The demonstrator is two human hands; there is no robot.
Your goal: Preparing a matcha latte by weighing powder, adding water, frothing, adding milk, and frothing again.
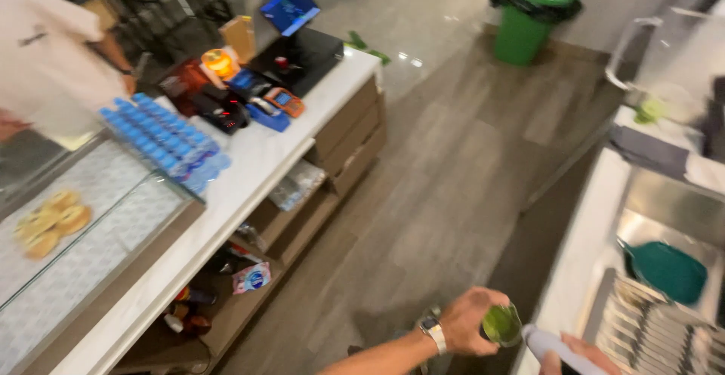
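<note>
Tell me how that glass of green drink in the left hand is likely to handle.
The glass looks clear and hard, so probably stiff and breakable if knocked. It appears nearly full of green liquid, so likely heavy for its size and apt to spill when tilted. The left hand wraps its side; smooth walls may be slippery.

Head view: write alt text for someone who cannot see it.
Seen from above, the left hand, wearing a wristwatch, holds a small glass of green liquid while the right hand grips a pale grey handheld tool beside a steel sink. Across the wooden floor, a white counter carries blue-capped bottles and payment terminals.
</note>
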